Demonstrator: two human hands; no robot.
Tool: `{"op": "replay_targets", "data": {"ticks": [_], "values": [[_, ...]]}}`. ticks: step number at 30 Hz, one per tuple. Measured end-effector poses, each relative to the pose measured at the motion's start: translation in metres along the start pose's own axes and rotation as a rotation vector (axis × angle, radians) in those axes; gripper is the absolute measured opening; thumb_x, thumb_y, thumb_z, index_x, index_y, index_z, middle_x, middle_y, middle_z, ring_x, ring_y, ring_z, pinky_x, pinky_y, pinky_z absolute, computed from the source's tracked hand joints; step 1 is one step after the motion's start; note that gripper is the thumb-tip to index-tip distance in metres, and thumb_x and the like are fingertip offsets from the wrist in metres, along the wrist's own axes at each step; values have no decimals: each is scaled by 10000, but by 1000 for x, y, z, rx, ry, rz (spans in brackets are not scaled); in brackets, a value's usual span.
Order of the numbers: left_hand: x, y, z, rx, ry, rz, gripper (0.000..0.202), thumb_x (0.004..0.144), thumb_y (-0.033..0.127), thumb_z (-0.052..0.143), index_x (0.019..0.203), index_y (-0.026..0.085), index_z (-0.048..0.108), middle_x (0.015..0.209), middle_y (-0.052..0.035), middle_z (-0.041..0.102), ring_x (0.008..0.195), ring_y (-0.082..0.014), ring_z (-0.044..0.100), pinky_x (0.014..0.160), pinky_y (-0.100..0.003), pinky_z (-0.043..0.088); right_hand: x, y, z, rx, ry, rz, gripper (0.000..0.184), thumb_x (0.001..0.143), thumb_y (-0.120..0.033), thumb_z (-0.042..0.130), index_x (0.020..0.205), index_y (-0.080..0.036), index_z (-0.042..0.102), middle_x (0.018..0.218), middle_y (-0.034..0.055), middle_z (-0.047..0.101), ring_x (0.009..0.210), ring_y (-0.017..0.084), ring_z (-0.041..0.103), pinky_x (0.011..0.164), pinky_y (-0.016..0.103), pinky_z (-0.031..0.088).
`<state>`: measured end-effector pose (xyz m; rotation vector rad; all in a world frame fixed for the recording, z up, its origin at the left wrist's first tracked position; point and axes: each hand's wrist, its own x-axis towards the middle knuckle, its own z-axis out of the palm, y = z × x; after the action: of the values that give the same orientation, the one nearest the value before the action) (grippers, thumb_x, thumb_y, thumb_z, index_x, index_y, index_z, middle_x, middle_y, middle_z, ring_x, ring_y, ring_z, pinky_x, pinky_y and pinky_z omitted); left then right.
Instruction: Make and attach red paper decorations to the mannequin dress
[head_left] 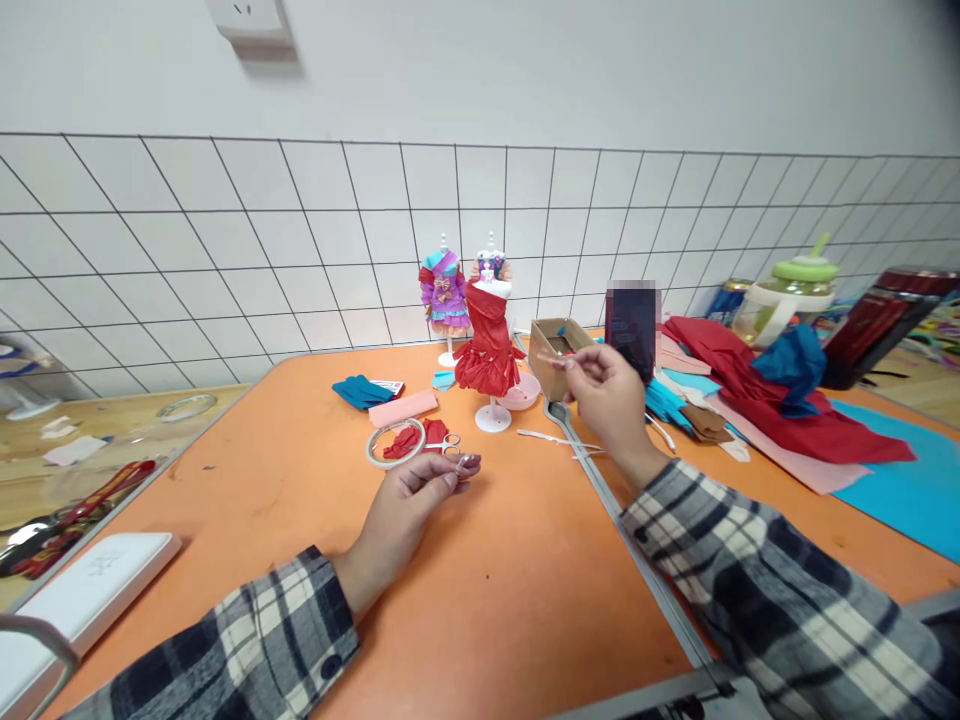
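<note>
Well, shiny bit (464, 463) (small) in left hand (401, 512).

Item: small clear object (463, 463), pinched in left hand (409, 515); too small to identify. Item: thin pale sliver (553, 359), at the fingertips of right hand (606, 395); too fine to name. Cardboard box (545, 368): contents mostly concealed by its walls, one side behind the right hand. Phone (631, 330): top pixelated, screen text illegible. Rear dress form (504, 268): largely hidden by red-dressed form (489, 340). Pink dish (526, 391): partly behind that form's stand. Wall socket (253, 20): cut off above. White slab (97, 580): cut off at left, marking unreadable. Blue sheet (911, 490): cut off at right. Plaid sleeves (255, 640): both cut off below.
</note>
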<state>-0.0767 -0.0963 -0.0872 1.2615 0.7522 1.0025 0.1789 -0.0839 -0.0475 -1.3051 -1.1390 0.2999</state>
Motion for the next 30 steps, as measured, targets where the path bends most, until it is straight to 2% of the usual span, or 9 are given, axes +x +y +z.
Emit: {"op": "replay_targets", "data": {"ticks": [3, 5, 9, 13, 20, 23, 26, 28, 30], "values": [[3, -4, 1, 41, -28, -10, 180, 746, 334, 762, 791, 164, 724, 1039, -117, 749, 1083, -261, 649, 882, -350, 508, 35, 3, -7, -281, 133, -167, 169, 826, -349, 565, 868, -190, 604, 847, 67, 718, 684, 182, 635, 621, 278, 450], [5, -4, 2, 54, -41, -14, 190, 745, 346, 758, 778, 162, 722, 1042, -120, 747, 1087, -264, 647, 895, -358, 502, 53, 8, -7, -515, 151, -217, 167, 834, -322, 574, 910, -195, 649, 867, 70, 728, 759, 211, 650, 673, 297, 445], [6, -2, 1, 52, -51, -33, 155, 742, 317, 755, 763, 169, 717, 1029, -111, 751, 1091, -255, 644, 910, -356, 487, 68, 22, -6, -906, 34, -188, 243, 871, -285, 530, 1031, -243, 709, 949, 75, 738, 829, 248, 654, 667, 320, 415], [6, -2, 0, 31, -66, -39, 163, 752, 326, 743, 798, 170, 721, 1051, -112, 747, 1057, -251, 656, 891, -358, 492, 67, 29, -11, -1056, -89, -239, 309, 885, -238, 487, 1059, -267, 740, 1042, 91, 725, 913, 256, 638, 660, 325, 394], [5, 0, 2, 59, -77, -53, 228, 733, 381, 766, 822, 175, 729, 1036, -106, 750, 991, -236, 671, 830, -334, 514, 65, 25, -17, -1061, -12, -192, 207, 852, -375, 571, 915, -221, 695, 853, 87, 717, 806, 256, 633, 609, 313, 367], [5, 1, 3, 67, -82, -58, 228, 726, 383, 772, 806, 175, 725, 1021, -105, 753, 981, -235, 676, 824, -330, 515, 62, 24, -15, -927, 51, -133, 278, 821, -336, 604, 1069, -213, 609, 855, 68, 713, 759, 251, 637, 607, 310, 377], [4, 2, 2, 69, -83, -62, 222, 726, 379, 769, 804, 176, 726, 1023, -104, 753, 983, -236, 677, 824, -328, 513, 41, 16, -12, -689, 142, -235, 306, 837, -258, 546, 1137, -199, 551, 953, 76, 700, 856, 240, 636, 693, 317, 421], [3, 2, 1, 62, -87, -59, 219, 726, 374, 766, 803, 174, 725, 1022, -108, 753, 986, -243, 678, 824, -335, 514, 16, 6, -8, -520, 80, -350, 208, 855, -268, 521, 1037, -196, 590, 927, 78, 684, 844, 223, 623, 735, 317, 438], [3, 2, -1, 57, -94, -51, 208, 728, 364, 761, 797, 171, 724, 1015, -112, 754, 984, -249, 678, 815, -336, 514, -13, -4, -2, -360, -153, -405, 171, 878, -282, 503, 967, -212, 631, 852, 57, 674, 724, 192, 601, 679, 307, 446]]}}
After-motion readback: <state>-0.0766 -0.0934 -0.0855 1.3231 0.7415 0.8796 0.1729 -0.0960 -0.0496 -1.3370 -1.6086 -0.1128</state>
